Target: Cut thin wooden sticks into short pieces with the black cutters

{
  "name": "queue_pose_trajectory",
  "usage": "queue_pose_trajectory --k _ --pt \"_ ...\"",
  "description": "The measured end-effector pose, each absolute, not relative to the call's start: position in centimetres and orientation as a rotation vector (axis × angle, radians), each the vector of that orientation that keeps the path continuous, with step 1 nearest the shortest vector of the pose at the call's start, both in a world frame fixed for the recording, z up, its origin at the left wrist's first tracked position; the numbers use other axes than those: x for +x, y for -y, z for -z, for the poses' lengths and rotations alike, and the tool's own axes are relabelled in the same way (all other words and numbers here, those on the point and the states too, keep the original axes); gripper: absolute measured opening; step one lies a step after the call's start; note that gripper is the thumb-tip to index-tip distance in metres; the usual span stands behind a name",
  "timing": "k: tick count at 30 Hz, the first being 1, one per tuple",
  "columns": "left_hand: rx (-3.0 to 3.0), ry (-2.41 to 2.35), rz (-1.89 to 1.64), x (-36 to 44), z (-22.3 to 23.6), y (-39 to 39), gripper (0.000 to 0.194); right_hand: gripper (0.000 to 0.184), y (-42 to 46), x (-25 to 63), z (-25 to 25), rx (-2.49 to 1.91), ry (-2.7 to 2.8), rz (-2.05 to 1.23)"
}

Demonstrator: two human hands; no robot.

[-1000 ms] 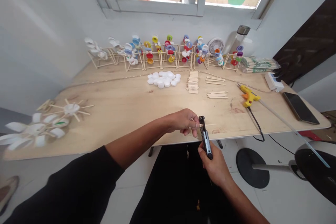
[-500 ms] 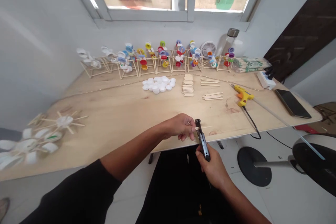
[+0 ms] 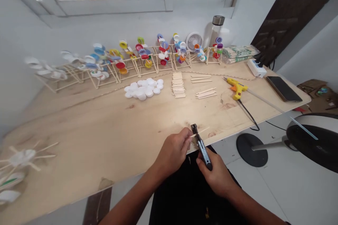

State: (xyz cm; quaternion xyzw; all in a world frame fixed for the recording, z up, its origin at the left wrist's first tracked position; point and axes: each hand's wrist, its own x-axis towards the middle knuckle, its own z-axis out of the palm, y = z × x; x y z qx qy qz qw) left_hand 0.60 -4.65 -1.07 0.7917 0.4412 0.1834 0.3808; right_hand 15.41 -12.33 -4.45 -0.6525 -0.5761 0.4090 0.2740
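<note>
My left hand pinches a thin wooden stick near one end, and the stick runs to the right past the tool's head. My right hand is shut around the handle of a small black hand cutter. Its metal head sits up against the stick, close to my left fingertips. Whether the stick lies between the jaws is hidden by the angle. Both hands are over the front edge of the plywood table.
Along the back of the table stands a row of bottle-cap windmills on stick frames. In front lie white bottle caps, stacked craft sticks and a yellow glue gun with a black cord. A phone and power strip sit right.
My left hand has swung in closer to my right hand and the forearm now comes up from lower down. The view has turned, so the table slants more. The grips look unchanged.
</note>
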Motion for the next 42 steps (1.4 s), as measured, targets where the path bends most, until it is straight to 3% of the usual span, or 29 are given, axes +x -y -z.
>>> queue_pose_trajectory --k 26,42 --pt "2.488 -1.164 -0.353 0.5 2.1 5.3 0.015 0.010 12.9 15.7 4.6 -1.788 1.503 -1.188" --pt "2.713 -1.086 -0.698 0.4 3.6 5.4 0.025 0.011 12.6 15.4 5.2 -1.771 1.598 -1.156"
